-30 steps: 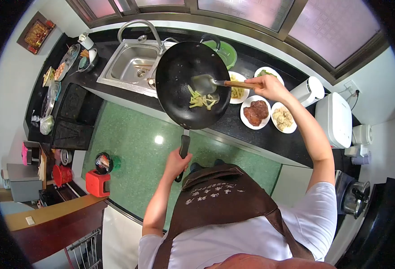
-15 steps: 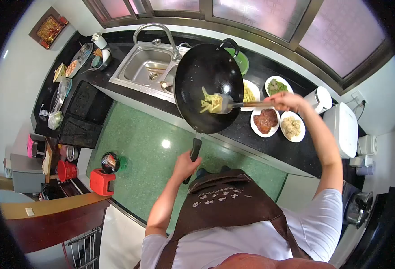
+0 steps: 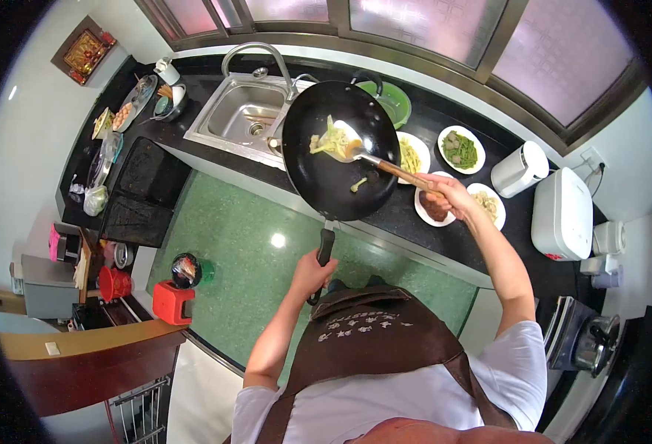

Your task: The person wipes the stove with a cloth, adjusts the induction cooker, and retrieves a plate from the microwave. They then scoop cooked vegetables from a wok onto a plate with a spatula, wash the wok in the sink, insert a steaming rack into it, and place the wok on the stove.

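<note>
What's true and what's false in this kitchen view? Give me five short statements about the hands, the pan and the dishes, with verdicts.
1. The left hand grips the handle of the wok. True.

2. The right hand is empty. False: it holds the spatula by its wooden grip.

3. The wok partly hides the green basin in this view. True.

4. All the food in the wok is gathered in one heap. False: at least one piece lies apart from the heap.

5. The plate of greens is to the right of the white jug in the picture. False: the plate of greens is to the left of the white jug.
</note>
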Available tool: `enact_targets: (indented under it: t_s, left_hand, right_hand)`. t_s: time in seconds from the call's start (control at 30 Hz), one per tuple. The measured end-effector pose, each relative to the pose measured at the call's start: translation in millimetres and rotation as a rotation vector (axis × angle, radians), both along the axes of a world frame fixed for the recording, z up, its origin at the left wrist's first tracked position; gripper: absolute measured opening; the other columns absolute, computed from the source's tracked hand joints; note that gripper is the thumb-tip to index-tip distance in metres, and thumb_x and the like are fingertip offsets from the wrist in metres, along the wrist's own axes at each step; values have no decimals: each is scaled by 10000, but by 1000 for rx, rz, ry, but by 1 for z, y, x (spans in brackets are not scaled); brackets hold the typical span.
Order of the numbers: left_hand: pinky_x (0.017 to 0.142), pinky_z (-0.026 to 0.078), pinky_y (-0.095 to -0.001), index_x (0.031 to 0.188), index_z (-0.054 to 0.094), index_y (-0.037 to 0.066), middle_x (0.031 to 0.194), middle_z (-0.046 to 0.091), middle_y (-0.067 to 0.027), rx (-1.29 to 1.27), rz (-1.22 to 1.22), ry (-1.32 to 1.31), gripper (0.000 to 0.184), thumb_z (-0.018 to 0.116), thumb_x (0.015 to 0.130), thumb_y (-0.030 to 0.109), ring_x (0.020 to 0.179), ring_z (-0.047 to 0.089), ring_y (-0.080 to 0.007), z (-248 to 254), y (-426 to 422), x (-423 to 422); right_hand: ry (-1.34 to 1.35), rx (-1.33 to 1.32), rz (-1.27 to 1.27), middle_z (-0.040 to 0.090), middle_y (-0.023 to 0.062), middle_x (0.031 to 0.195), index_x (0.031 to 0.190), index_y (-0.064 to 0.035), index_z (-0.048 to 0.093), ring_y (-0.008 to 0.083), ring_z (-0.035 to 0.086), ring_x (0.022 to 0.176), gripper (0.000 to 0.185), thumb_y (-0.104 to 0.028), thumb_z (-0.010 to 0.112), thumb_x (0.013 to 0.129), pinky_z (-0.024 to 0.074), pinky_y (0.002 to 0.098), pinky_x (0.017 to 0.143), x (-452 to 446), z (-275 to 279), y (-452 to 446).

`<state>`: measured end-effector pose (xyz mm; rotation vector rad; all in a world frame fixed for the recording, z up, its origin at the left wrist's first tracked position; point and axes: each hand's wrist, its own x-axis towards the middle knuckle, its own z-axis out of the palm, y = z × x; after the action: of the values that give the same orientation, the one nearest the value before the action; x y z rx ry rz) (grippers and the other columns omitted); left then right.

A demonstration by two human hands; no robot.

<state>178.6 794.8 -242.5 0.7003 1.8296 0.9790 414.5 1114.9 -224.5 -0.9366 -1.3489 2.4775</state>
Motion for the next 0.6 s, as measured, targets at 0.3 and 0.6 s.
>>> enact_targets:
  t_s: [0.3,0.6]
  left_hand:
    - [418,406,-275,809,513,32,535,495,-10,9,69,-108,194,639,820,179,427,480,-104,-10,-5,-5]
    - [419,409,-273,833,503,34,558,495,-6,-5,118,-111,203,649,823,176,434,478,-100,-17,-14,-11]
  right_hand:
    - [-119,193,-134,527,2,683,1320,-46,500,-1,302,429,416,-64,424,912,220,141,360,70,47,19]
    - [-532,464,-248,519,-37,628,1237,-92,593,22,363,456,390,-141,532,855,267,184,398,97,7,46]
